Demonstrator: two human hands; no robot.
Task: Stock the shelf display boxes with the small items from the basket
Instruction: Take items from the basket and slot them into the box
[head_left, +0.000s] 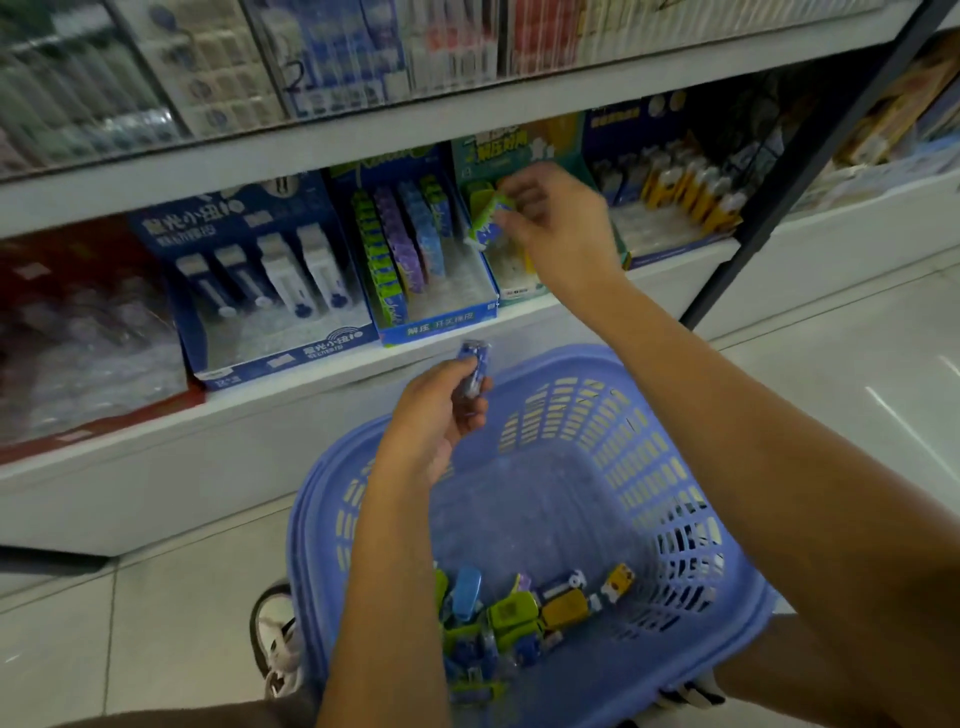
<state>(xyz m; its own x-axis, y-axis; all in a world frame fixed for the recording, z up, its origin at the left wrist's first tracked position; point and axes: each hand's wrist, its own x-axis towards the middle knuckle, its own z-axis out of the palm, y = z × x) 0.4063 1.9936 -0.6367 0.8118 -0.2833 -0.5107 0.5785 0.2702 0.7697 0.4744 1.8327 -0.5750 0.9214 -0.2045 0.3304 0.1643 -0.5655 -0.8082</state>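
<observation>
- A white shop shelf (270, 397) stands over a pale tiled floor (156, 623), with display boxes in a row on it
- The blue plastic basket (654, 467) sits low in front of the shelf; a heap of small items (519, 613) in green, blue and yellow lies on its bottom
- The left hand (436, 415) grips a blue item (475, 369) with curled fingers, above the basket's far rim
- The right hand (556, 223) pinches a green and blue item (488, 218) in its fingertips, tilted, at the edge between the blue display box (441, 322) and the teal display box (519, 293); which of the two it is over cannot be told
- A shoe (275, 639) shows left of the basket
</observation>
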